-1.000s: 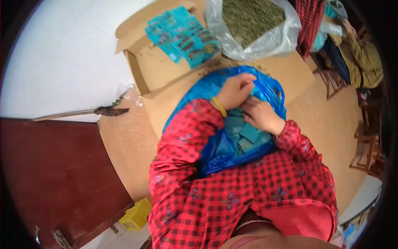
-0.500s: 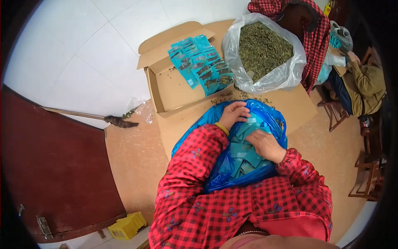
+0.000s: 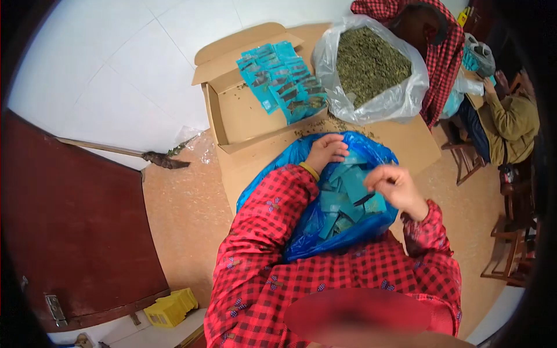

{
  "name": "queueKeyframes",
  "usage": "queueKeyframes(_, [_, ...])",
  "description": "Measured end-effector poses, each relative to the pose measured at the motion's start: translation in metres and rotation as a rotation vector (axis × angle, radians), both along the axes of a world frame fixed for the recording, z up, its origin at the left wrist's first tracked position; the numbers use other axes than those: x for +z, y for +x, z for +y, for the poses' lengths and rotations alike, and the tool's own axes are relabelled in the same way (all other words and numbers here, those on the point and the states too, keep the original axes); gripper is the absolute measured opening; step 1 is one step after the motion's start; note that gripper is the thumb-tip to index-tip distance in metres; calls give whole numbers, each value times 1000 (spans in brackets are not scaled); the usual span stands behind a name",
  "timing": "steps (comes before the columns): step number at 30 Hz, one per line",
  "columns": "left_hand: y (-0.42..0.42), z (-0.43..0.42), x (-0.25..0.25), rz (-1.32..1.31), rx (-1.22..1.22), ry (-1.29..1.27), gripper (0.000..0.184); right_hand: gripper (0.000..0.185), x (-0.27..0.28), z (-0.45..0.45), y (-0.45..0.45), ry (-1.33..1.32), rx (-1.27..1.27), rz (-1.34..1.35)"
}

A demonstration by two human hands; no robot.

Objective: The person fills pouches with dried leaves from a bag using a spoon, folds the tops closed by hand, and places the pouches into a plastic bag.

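A blue plastic bag (image 3: 301, 235) lies open against the front of my body, full of small teal packets (image 3: 342, 203). My left hand (image 3: 328, 152), with a yellow band at its wrist, is at the bag's upper part, fingers curled; whether it grips a packet is hard to see. Over the bag's right side my right hand (image 3: 394, 185) is raised with bent fingers pinched at the edge of a teal packet (image 3: 355, 184). Beyond the bag, rows of teal packets with dark contents (image 3: 281, 81) lie across an open cardboard box (image 3: 217, 119).
Behind stands a clear bag (image 3: 333, 58) of dried green leaf bits (image 3: 371, 66). Checked red cloth (image 3: 444, 69) hangs beside it. A co-worker (image 3: 513, 124) sits at the right. A brush-ended stick (image 3: 104, 148), a brown door (image 3: 81, 220) and a yellow box (image 3: 171, 307) are at left.
My right hand has moved up and right from the middle of the packets, and a packet beneath it now stands tilted. My left hand has shifted slightly up in view.
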State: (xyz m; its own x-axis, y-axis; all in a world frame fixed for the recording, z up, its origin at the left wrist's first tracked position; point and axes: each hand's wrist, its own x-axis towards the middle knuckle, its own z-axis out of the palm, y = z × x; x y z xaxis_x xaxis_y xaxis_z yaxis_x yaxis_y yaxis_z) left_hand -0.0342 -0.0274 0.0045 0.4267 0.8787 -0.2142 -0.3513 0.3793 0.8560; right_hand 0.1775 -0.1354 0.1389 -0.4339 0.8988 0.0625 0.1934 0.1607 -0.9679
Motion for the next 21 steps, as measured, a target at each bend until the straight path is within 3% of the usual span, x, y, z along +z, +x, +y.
queueKeyframes(7, [1,-16,54,-122,-373,271,36,11,-4,46,16,-289,-21,165])
queueKeyframes(10, [-1,-36,82,223,-427,707,38,12,-11,64,24,-333,-39,181])
queueKeyframes(12, [-2,-38,70,275,-436,657,39,15,-24,52,25,-348,-50,178])
queueKeyframes(14, [-2,-28,56,412,-384,611,39,23,-35,45,22,-106,90,-90])
queueKeyframes(16, [-6,-19,35,314,-363,514,39,27,-35,32,20,12,173,-228])
queueKeyframes(18, [-11,-16,21,146,-307,331,39,37,-31,1,13,381,224,-421])
queueKeyframes(21, [-15,-11,25,198,-244,216,37,39,-53,-14,7,399,180,-496])
